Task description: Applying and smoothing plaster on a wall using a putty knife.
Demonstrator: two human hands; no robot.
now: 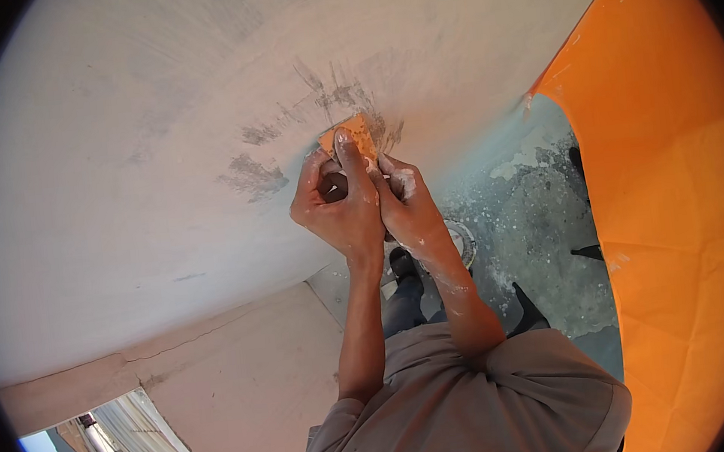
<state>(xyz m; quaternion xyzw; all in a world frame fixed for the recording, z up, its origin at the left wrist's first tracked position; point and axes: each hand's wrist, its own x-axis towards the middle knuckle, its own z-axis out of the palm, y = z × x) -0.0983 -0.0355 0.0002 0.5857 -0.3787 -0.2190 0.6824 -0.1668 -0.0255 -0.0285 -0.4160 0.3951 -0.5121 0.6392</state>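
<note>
A small, flat orange square (pixel 360 131) with a speckled, worn surface is held up in front of the pale wall (pixel 136 99). Its kind is hard to tell; it could be a piece of sandpaper. My left hand (pixel 334 207) pinches it, the thumb lying along its face. At its lower right edge, my right hand (pixel 407 200) has its fingers closed on it, close against the left hand. White dust or paste smears both hands and my right forearm. Dark scuff marks (pixel 256 177) spread over the wall around the square.
An orange sheet (pixel 678 198) hangs along the right side. Below my hands stands a round bucket (pixel 467 243), partly hidden by my right forearm, on a grey floor (pixel 533 211) spotted white. A window opening with a pale curtain (pixel 148 434) lies at the lower left.
</note>
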